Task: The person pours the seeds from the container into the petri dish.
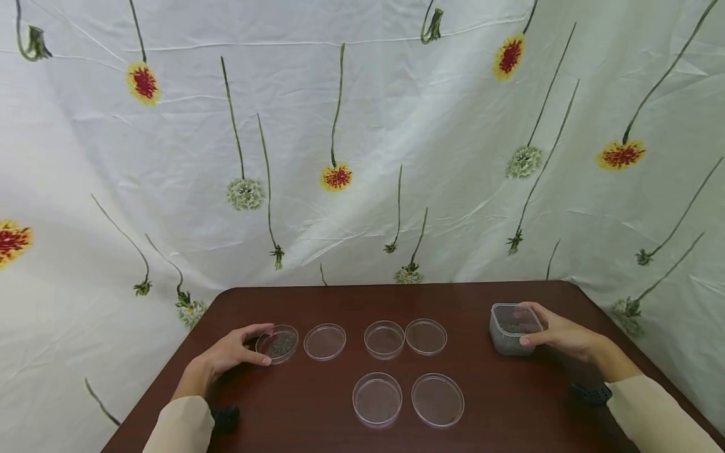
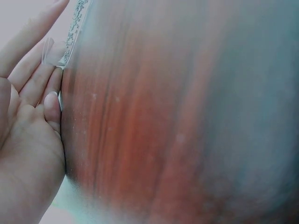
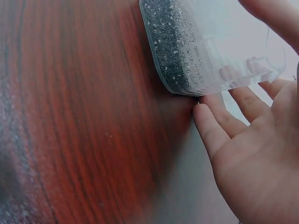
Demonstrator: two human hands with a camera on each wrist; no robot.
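At the left of the table, my left hand (image 1: 232, 350) holds a clear petri dish (image 1: 292, 338) between thumb and fingers. Small dark seeds (image 1: 281, 344) cover the dish's bottom, and part of it shows at the top of the left wrist view. On the right side, my right hand (image 1: 566, 333) grips a clear square plastic tub (image 1: 501, 340) with the thumb on the near side and fingers round the far side. A layer of small grey-black seeds (image 3: 168, 46) lies in the tub, flecked with paler ones.
Beside the seeded dish stands another clear petri dish (image 1: 325, 341). Two more sit side by side at the middle, a dish (image 1: 384, 340) and its neighbour (image 1: 426, 336). Nearer lie a larger round dish (image 1: 377, 399) and its match (image 1: 437, 400). A flowered cloth (image 1: 362, 220) hangs behind the brown table (image 1: 306, 409).
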